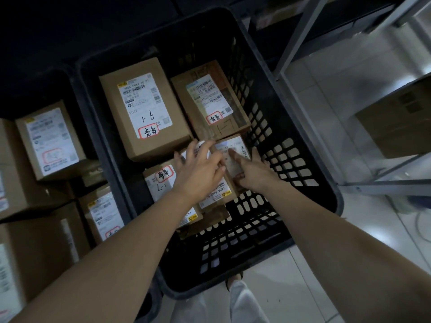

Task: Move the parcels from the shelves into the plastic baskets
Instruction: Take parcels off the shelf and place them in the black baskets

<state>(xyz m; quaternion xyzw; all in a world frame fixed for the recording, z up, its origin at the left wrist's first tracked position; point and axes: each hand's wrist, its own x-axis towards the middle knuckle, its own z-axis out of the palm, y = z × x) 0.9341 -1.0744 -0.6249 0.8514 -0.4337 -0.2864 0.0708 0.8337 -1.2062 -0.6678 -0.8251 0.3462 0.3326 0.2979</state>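
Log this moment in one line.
left hand: open, over parcels | right hand: fingers on small parcel | black basket: small parcel inside, beside other parcels

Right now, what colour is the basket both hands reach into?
The basket is black, with lattice walls; head view shows it.

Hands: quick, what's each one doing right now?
Left hand: open, fingers spread beside the parcel.
Right hand: open, straight fingers touching that parcel.
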